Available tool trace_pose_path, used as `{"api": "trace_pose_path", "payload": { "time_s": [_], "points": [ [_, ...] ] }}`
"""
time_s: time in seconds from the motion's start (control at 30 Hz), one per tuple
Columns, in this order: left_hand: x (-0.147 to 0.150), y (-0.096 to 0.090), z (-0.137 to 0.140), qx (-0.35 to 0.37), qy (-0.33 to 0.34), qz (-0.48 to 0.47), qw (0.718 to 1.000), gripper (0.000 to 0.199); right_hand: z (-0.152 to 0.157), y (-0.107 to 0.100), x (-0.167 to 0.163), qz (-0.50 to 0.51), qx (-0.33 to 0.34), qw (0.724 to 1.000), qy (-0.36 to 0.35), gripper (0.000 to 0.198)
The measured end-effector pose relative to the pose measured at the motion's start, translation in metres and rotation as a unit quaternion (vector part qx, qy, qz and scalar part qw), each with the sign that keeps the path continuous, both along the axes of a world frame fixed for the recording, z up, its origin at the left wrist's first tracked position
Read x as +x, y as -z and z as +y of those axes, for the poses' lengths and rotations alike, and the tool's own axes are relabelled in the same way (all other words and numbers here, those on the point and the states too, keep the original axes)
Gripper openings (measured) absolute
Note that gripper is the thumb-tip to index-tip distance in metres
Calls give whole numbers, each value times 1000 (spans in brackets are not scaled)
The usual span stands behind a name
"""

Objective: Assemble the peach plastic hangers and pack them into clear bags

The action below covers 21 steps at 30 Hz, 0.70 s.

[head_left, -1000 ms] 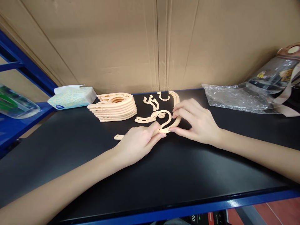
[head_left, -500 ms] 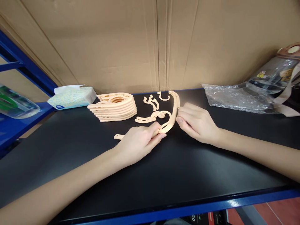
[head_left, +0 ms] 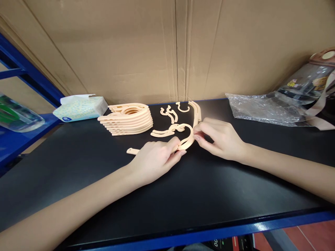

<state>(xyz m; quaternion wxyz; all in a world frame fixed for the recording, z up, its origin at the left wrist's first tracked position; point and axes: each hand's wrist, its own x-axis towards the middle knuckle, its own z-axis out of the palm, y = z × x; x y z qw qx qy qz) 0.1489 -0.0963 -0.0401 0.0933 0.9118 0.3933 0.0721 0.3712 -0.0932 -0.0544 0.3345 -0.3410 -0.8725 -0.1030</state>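
A peach-coloured plastic hanger [head_left: 186, 143], the folding kind, is held low over the black tabletop. My left hand [head_left: 155, 161] is closed around one arm of it, and that arm's end sticks out to the left. With thumb and fingertips, my right hand [head_left: 219, 138] pinches the curved part of the hanger. The other arm slopes away toward the back, beyond my right fingers. Just behind my left hand lie some loose slim peach pieces [head_left: 161, 133]. Farther back are small curved hook pieces [head_left: 172, 114] and a single hook [head_left: 184, 109].
A neat stack of folded peach hangers [head_left: 125, 122] stands left of the loose pieces. Behind it is a tissue pack [head_left: 83, 108]. Clear plastic wrap [head_left: 258, 108] and a strapped bottle [head_left: 303, 82] lie at the right. Cardboard [head_left: 117, 48] walls off the back.
My right hand has shifted slightly left and now pinches the hanger nearer its curved part. My left hand has hardly moved and keeps its hold on the arm.
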Motion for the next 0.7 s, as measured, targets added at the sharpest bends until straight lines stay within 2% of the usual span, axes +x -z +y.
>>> {"api": "trace_pose_path", "payload": {
  "time_s": [0.13, 0.2, 0.4, 0.53, 0.7],
  "points": [
    [0, -1, -2, 22, 5, 21, 1000, 26, 2, 1, 1, -14, 27, 1000, -2, 18],
    [-1, 0, -1, 36, 17, 24, 999, 27, 2, 2, 1, -26, 19, 999, -14, 22],
    [-5, 5, 2, 105, 114, -3, 988, 28, 2, 1, 0, -33, -27, 999, -8, 28],
    [-5, 5, 1, 196, 184, 9, 963, 25, 2, 1, -1, -34, -44, 998, 9, 23],
    [-6, 6, 2, 253, 205, 1, 945, 27, 4, 0, -1, -46, -94, 994, 9, 12]
  ]
}}
